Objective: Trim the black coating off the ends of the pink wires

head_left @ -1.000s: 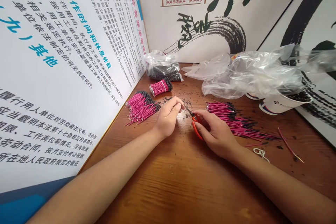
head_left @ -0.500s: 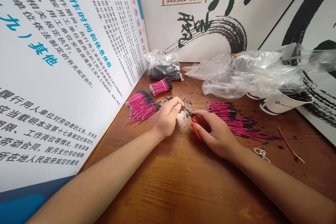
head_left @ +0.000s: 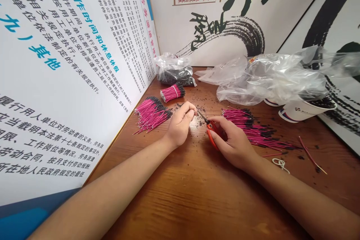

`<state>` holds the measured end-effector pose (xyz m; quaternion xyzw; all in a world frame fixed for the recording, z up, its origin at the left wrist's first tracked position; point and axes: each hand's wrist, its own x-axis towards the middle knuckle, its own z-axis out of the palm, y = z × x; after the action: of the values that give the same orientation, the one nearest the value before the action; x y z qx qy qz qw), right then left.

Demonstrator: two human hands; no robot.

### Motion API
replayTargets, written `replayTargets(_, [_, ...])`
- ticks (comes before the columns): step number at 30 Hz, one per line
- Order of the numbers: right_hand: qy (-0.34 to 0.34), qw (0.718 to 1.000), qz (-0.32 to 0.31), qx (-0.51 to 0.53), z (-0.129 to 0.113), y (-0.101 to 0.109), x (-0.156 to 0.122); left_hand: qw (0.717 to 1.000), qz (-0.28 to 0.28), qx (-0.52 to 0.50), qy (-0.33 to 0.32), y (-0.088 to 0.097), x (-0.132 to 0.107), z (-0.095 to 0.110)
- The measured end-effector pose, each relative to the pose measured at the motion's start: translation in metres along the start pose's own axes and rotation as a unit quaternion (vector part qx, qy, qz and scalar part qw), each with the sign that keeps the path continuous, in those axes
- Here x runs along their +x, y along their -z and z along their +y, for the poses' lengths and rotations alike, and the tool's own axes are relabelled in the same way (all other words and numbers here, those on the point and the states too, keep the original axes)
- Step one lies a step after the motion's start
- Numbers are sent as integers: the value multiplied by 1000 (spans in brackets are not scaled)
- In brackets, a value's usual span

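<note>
My right hand (head_left: 232, 140) is closed round the orange handles of a pair of scissors (head_left: 211, 132). Their dark blades point up and left, just short of the fingertips of my left hand (head_left: 182, 122). That hand is closed in a pinch, and whatever lies between its fingers is too small or hidden to make out. Left of it lies a loose pile of pink wires with black ends (head_left: 153, 114). A second, wider pile of such wires (head_left: 255, 127) spreads beside and behind my right hand.
A tied wire bundle (head_left: 172, 92) lies before a clear bag of black pieces (head_left: 174, 74). Plastic bags (head_left: 275, 77) partly cover paper cups (head_left: 302, 111) at the right. A single wire (head_left: 311, 153) and a white band (head_left: 280, 164) lie nearby. Printed panels (head_left: 225, 18) border the table.
The scissors have drawn back slightly to the right, so their tips now sit apart from my left fingertips. My left hand has hardly moved.
</note>
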<state>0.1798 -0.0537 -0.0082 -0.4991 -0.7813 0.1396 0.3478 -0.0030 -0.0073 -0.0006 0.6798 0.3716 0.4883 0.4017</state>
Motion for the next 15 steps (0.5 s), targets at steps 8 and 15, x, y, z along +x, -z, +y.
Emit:
replayTargets(8, [-14,999,4,38,0,2,-2,1000,12,8,2,-3,1,-2])
replayTargets(15, [-14,1000,4,22,2,0,-1,1000,10,-14,5,-5,1,-5])
